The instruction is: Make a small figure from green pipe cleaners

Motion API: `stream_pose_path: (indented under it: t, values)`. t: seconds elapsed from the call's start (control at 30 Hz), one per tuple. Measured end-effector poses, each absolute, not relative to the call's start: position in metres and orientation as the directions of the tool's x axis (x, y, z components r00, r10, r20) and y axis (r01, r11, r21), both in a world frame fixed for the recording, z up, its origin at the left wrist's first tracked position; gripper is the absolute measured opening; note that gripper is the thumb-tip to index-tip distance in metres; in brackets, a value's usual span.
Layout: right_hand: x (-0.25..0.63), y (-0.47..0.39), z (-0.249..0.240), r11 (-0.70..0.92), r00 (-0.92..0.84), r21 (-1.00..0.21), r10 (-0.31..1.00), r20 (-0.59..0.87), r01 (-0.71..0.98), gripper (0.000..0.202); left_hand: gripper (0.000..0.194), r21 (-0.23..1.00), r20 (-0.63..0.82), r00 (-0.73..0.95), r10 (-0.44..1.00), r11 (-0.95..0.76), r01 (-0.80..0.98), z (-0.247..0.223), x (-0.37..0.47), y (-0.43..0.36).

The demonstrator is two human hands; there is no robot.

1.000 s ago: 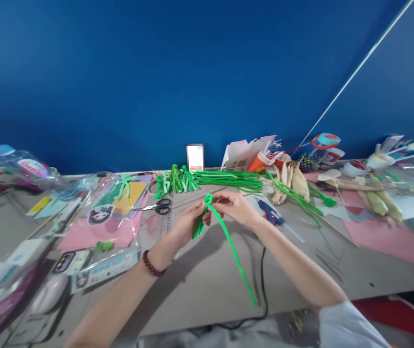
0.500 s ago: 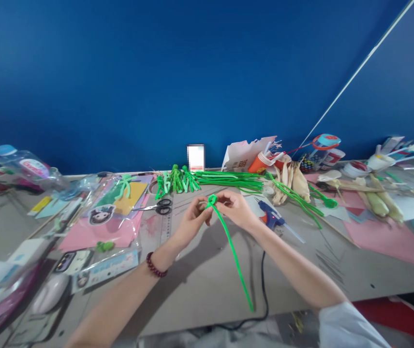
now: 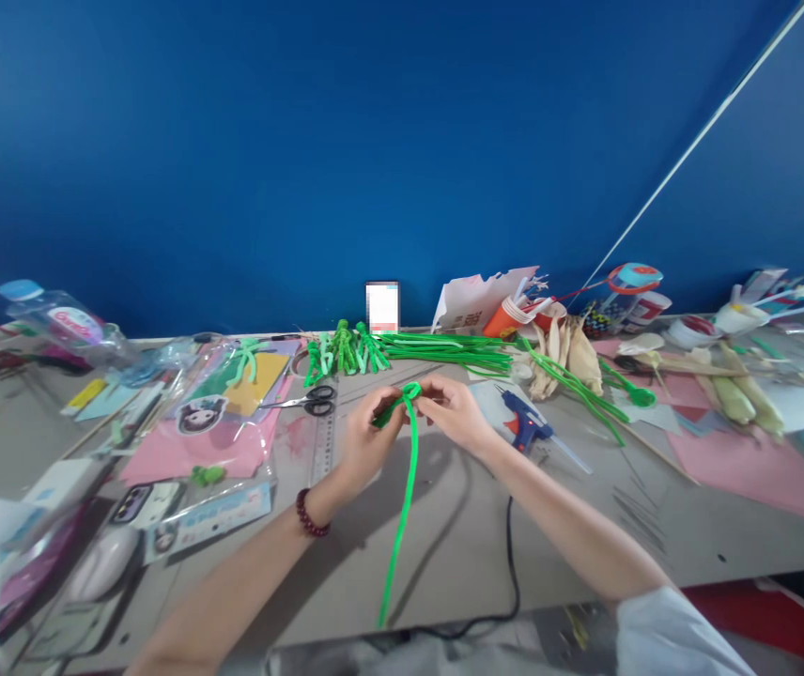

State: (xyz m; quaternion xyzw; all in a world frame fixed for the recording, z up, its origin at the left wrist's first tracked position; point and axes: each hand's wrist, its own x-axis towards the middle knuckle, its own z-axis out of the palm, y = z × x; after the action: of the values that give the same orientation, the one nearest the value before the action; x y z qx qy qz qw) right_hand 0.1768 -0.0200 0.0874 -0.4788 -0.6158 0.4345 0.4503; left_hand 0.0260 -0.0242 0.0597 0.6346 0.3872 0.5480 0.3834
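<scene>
A bright green pipe cleaner (image 3: 404,498) is coiled at its top into a small loop, and its long free end hangs down toward the table's front edge. My left hand (image 3: 368,424) pinches the coiled part from the left, with a darker green bit showing by its fingers. From the right, my right hand (image 3: 453,409) grips the same coil between thumb and fingers. Behind the hands lie a bundle of straight green pipe cleaners (image 3: 455,349) and several bunched green twisted pieces (image 3: 346,349).
Scissors (image 3: 314,402) and a clear ruler (image 3: 323,446) lie left of my hands. A blue glue gun (image 3: 530,422) rests at right, its black cable (image 3: 513,554) running to the front edge. Pink paper in plastic (image 3: 162,451), a bottle (image 3: 68,324) and orange cups (image 3: 504,317) stand farther out.
The hanging end of the pipe cleaner has swung from the right to the left. Both hands stay at nearly the same place, with the left hand slightly turned.
</scene>
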Motion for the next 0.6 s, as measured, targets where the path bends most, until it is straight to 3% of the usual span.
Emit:
stream_pose_path:
  t: [0.13,0.23,0.33,0.4,0.5,0.6]
  values:
    - [0.175,-0.021,0.085,0.155,-0.137,-0.968,0.982,0.130,0.199,0.011,0.020,0.962,0.253,0.116,0.961,-0.236,-0.138,0.059,0.028,-0.023]
    - [0.174,-0.022,0.083,0.248,-0.062,-0.924,0.969,0.240,0.291,0.010,0.026,0.961,0.140,0.143,0.980,-0.100,-0.259,0.061,0.029,-0.022]
    - [0.173,-0.027,0.085,0.398,0.024,-0.769,0.882,0.472,0.501,0.009,0.027,0.951,0.041,0.136,0.990,0.003,-0.308,0.064,0.030,-0.021]
    - [0.171,-0.031,0.088,0.485,-0.060,-0.637,0.820,0.569,0.599,0.009,0.024,0.946,-0.001,0.096,0.995,0.032,-0.323,0.065,0.032,-0.021]
    - [0.165,-0.035,0.092,0.564,-0.201,-0.494,0.768,0.608,0.661,0.023,0.022,0.946,0.021,0.061,0.998,0.000,-0.325,0.065,0.033,-0.020]
    - [0.161,-0.036,0.092,0.547,-0.222,-0.414,0.759,0.612,0.728,0.029,0.018,0.959,0.090,0.043,0.995,-0.075,-0.272,0.060,0.033,-0.018]
